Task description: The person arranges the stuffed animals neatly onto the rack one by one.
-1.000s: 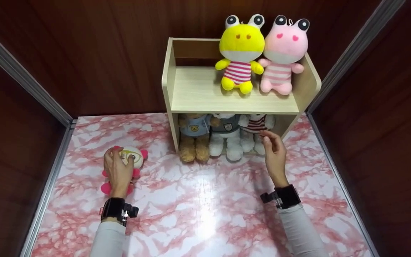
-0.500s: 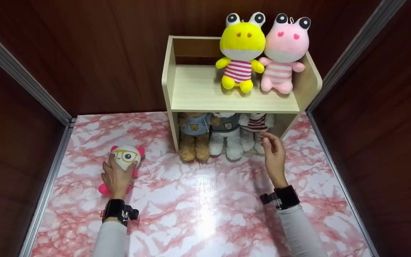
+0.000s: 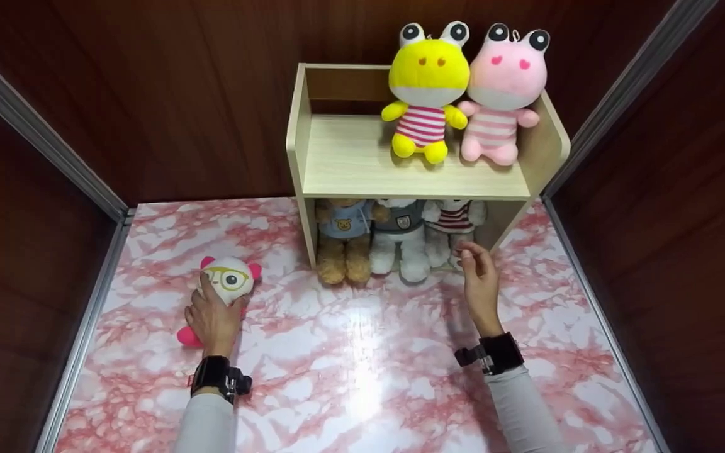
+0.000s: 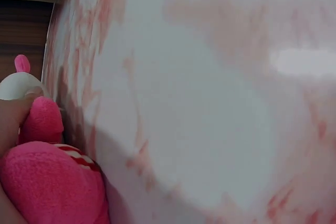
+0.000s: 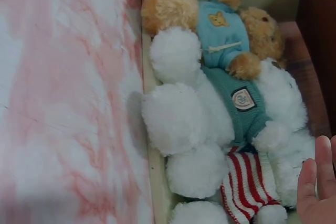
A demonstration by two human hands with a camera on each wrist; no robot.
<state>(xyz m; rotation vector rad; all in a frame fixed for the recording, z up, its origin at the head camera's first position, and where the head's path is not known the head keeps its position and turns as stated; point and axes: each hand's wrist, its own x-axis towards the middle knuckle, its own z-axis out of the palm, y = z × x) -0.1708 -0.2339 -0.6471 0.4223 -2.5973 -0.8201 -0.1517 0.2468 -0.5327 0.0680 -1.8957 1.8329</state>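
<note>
On the left, my left hand [image 3: 216, 318] grips a plush toy [image 3: 230, 277] by its upper body. This toy has a white head, pink ears, yellow glasses and pink limbs, and lies on its back on the marbled tabletop. In the left wrist view, its pink leg [image 4: 52, 182] and a red-striped garment show, and the thumb presses in below the head. My right hand [image 3: 481, 286], fingers loosely bent and holding nothing, hovers before the shelf's lower right part. Nearest to it is a white teddy bear [image 5: 247, 182] in a red-striped top.
A pale wooden shelf [image 3: 400, 182] stands at the back. Its top level bears a yellow plush frog [image 3: 428, 75] and a pink plush frog [image 3: 507, 82]. Below sit a brown teddy bear [image 3: 343, 251] in blue and a white teddy bear [image 3: 400, 245] in grey-green. Dark wooden walls enclose the table.
My left hand has slid from the plush toy's head down to its body and closed round it; the toy shifted slightly. My right hand has drawn back a little from the shelf.
</note>
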